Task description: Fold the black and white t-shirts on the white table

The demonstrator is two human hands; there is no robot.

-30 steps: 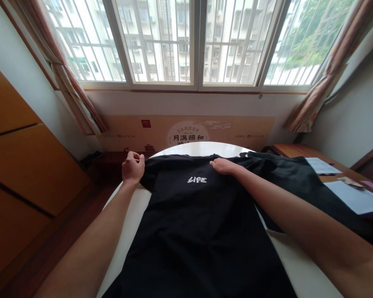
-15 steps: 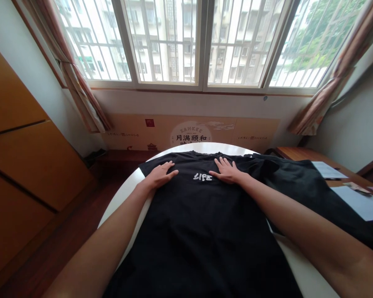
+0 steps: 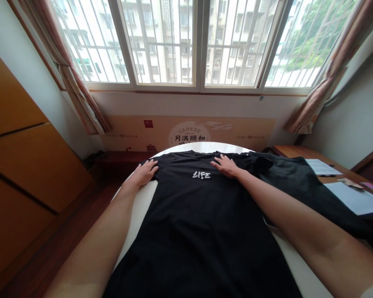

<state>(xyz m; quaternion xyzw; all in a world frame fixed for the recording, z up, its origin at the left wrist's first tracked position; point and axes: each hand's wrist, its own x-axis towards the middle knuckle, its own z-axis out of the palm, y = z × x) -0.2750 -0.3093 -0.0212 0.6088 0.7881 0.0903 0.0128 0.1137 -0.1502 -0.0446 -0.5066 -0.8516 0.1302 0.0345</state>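
Note:
A black T-shirt (image 3: 202, 223) lies spread over a round white table (image 3: 133, 219), its neckline at the far edge and its lower part running out of view toward me. White lettering (image 3: 201, 175) on its chest reads upside down from here. My left hand (image 3: 145, 171) rests palm down on the left sleeve, fingers spread. On the upper chest, just right of the lettering, my right hand (image 3: 225, 166) lies flat with its fingers apart. Neither hand grips the cloth. Beside the shirt, partly behind my right forearm, is another dark garment (image 3: 295, 186).
At the right stands a wooden desk (image 3: 287, 151) with sheets of paper (image 3: 354, 198) and a pink item (image 3: 372, 187). Orange-brown cabinets (image 3: 15, 165) line the left side. Ahead are a barred window (image 3: 161, 45), curtains (image 3: 77, 95) and a printed beige panel (image 3: 121, 124).
My left hand has slid left from the chest's left side out onto the sleeve. My right hand stays in nearly the same place on the shirt. The view has shifted slightly.

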